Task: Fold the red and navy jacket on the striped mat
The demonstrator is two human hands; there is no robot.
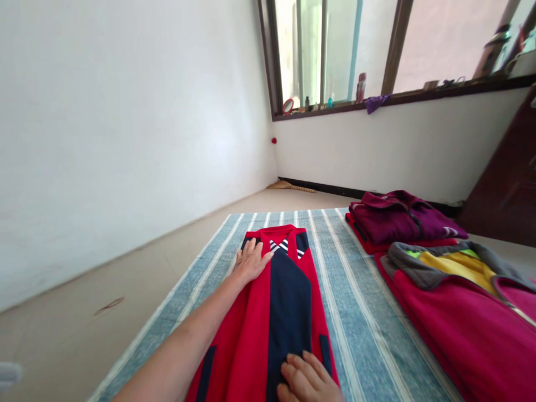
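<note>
A long-folded red and navy jacket lies on a blue-grey striped cloth, its collar end pointing away from me. Black-and-white stripes show near the neck, and dark strips mark both sides lower down. My left hand rests flat on the upper left of the jacket, fingers stretched toward the collar. Close to the bottom of the view, my right hand lies on the navy panel with its fingers slightly bent and apart, holding nothing I can see.
To the right are a folded purple jacket on red fabric and a pink garment with a grey collar and yellow lining. A white wall stands at left. Bottles and small items line the windowsill. A brown broom-like object lies in the corner.
</note>
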